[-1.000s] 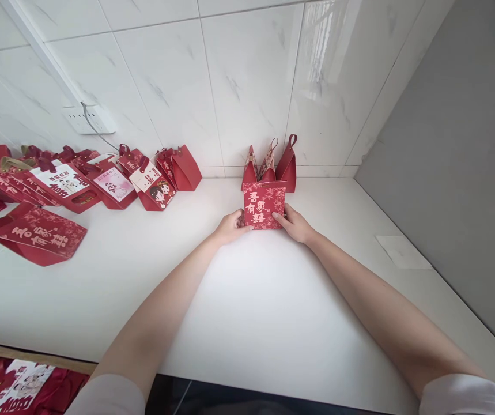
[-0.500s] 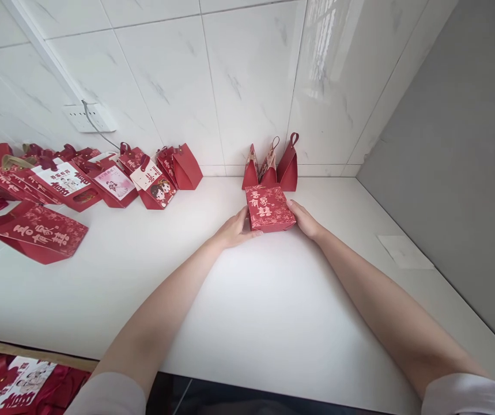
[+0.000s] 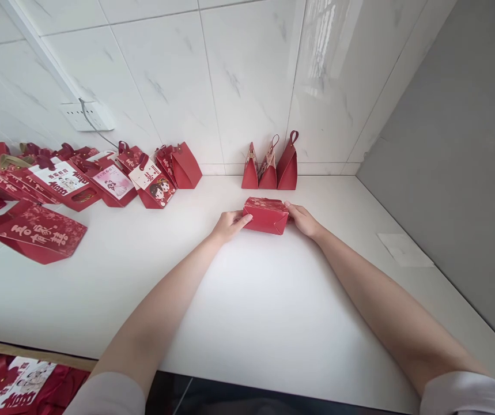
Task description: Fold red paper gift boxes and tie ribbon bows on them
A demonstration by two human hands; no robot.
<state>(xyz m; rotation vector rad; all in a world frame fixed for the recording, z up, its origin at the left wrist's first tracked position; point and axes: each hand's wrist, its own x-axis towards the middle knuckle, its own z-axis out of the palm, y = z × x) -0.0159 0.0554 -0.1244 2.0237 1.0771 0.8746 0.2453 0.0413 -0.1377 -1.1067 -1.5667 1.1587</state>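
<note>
Between my two hands is a red gift box [image 3: 265, 219], tipped so a plain red side with folded corner creases faces me. Only a thin strip of its patterned face shows along the top. My left hand [image 3: 231, 225] grips the box's left end, thumb on the plain side. At the right end, my right hand [image 3: 301, 220] closes on the upper corner; some of its fingers are hidden behind the box. Just beyond stand three red gift boxes [image 3: 268, 174], narrow at the top, with ribbon loops, against the tiled wall.
Many red gift boxes [image 3: 63, 178] crowd the back left of the white counter [image 3: 282, 311]. One larger red box [image 3: 40, 233] lies tilted in front of them. A white paper-like sheet [image 3: 404, 250] lies at right by the grey panel [image 3: 458, 167]. More boxes [image 3: 26, 380] sit below the counter edge.
My hands have tipped the gift box, so its lettered face has turned away and its plain side now faces me. The other boxes have stayed in place.
</note>
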